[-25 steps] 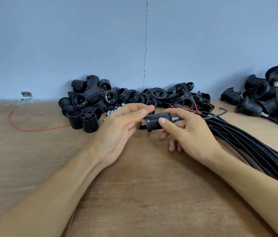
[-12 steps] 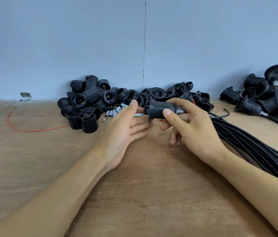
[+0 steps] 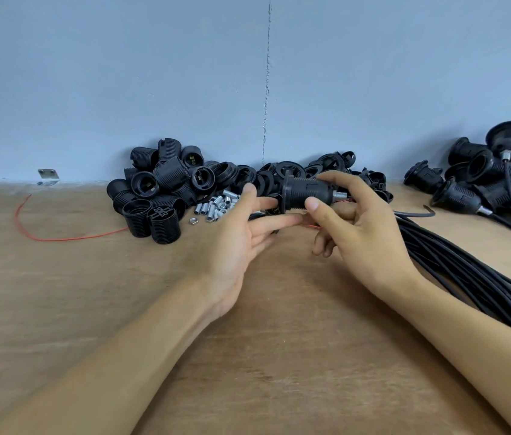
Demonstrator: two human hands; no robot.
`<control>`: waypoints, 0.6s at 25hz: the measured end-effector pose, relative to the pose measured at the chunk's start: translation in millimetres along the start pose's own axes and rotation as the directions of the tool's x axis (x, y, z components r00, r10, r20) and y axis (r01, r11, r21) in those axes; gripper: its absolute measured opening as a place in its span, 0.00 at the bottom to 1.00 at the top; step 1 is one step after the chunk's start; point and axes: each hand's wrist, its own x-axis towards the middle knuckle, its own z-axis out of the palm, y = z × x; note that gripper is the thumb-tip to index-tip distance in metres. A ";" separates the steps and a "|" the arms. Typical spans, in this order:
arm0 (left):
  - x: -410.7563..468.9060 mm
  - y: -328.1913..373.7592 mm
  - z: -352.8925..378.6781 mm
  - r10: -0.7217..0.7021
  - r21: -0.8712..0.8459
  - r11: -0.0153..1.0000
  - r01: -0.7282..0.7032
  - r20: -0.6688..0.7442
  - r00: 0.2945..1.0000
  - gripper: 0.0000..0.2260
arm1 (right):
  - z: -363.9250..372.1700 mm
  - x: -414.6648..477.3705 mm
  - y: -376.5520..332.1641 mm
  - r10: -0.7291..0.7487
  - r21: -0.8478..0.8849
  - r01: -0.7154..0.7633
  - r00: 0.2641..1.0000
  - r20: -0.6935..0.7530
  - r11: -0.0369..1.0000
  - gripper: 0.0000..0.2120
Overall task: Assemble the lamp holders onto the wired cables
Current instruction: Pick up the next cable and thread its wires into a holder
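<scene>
Head view. Wooden table (image 3: 279, 356) fills the lower frame. Cable bundle (image 3: 455, 265) fans from right of centre to the right edge. Pile of loose black shells (image 3: 160, 196) sits left of centre at the wall; finished holders (image 3: 480, 183) are heaped upper right.

Right hand (image 3: 364, 237) pinches the lamp holder (image 3: 306, 191) at centre frame, thumb below and forefinger on top, other fingers loose. Left hand (image 3: 235, 246) is spread flat, holding nothing, with straight fingertips touching the holder's flanged end.

Since a second ago the holder has risen off the table and turned side-on; its metal stub now shows at its right end. Probably this unit is nearly seated on its cable.

Small metal sleeves (image 3: 216, 205) lie just left of the hands.
</scene>
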 end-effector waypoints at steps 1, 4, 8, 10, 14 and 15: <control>0.6 0.5 -0.6 -0.006 0.028 1.000 0.006 -0.009 1.000 0.25 | 0.5 -0.8 0.0 -0.006 0.006 0.006 1.000 0.024 1.000 0.15; 1.8 3.7 -3.8 -0.020 0.145 0.989 0.020 0.000 1.000 0.28 | 2.3 -2.7 0.4 -0.015 0.010 0.015 0.997 0.073 1.000 0.15; 1.5 2.9 -0.2 -0.017 0.102 0.995 0.018 -0.008 1.000 0.26 | 4.5 -5.9 -4.6 -0.042 0.011 0.041 0.990 0.133 0.999 0.15; 3.4 4.2 -1.7 -0.008 0.070 0.998 0.010 -0.029 1.000 0.25 | 7.3 -7.9 -6.3 -0.058 -0.001 0.059 0.986 0.158 0.998 0.15; 3.6 9.9 -7.3 0.051 0.073 0.996 -0.045 -0.075 0.996 0.24 | 7.7 -8.7 -7.6 -0.050 -0.027 0.054 0.987 0.155 0.998 0.14; 4.0 12.2 -8.6 0.074 0.099 0.993 -0.065 -0.084 0.994 0.22 | 7.5 -9.0 -7.7 -0.051 -0.033 0.057 0.988 0.145 0.998 0.14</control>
